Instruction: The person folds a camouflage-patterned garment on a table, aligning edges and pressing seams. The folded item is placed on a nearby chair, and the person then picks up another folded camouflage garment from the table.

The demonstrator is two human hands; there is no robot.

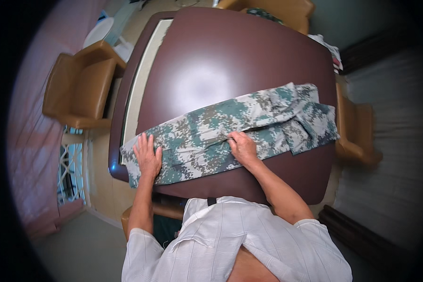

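A folded digital-camouflage garment lies slantwise across the near part of a dark red-brown table. Its long narrow shape resembles trousers laid lengthwise, and the right end is bunched in loose folds. My left hand rests flat on the garment's left end, fingers apart. Near the middle, my right hand pinches the cloth between thumb and fingertips at a crease. A dark gap runs along the fabric just right of those fingers. The cloth's underside is hidden.
Tan leather armchairs stand at the left, at the right and beyond the far edge. White cloth hangs by the table's far right corner. A pale recessed strip runs along the table's left side.
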